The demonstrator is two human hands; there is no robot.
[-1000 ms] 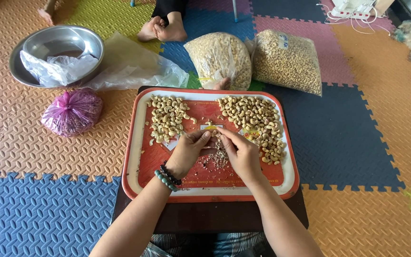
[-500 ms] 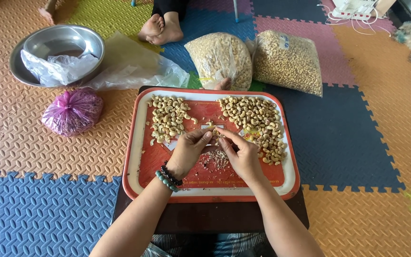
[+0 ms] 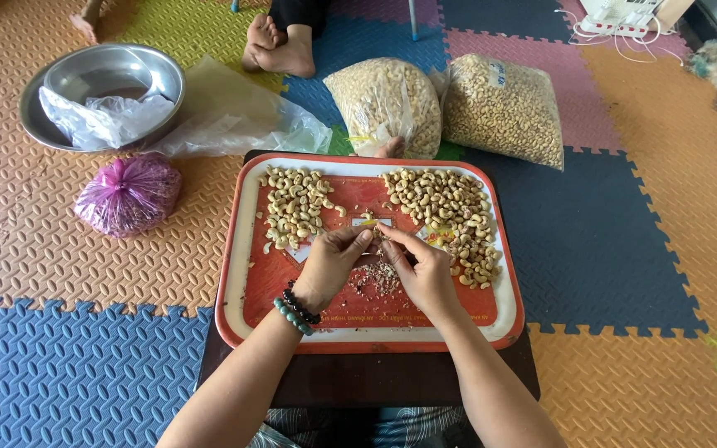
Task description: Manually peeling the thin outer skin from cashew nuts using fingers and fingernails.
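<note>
left hand [image 3: 331,264] + right hand [image 3: 421,270] pinch one cashew [image 3: 375,235] between fingertips | over tray [image 3: 234,274]

Looks like a home floor used for small-scale nut sorting. Covered in interlocking foam mats [image 3: 85,249] of many colours. Bare feet [image 3: 280,46] of another person nearby. 2 bulging bags of cashews [image 3: 450,104], a steel bowl [image 3: 101,91], a tray [image 3: 234,274] on a low board.
</note>
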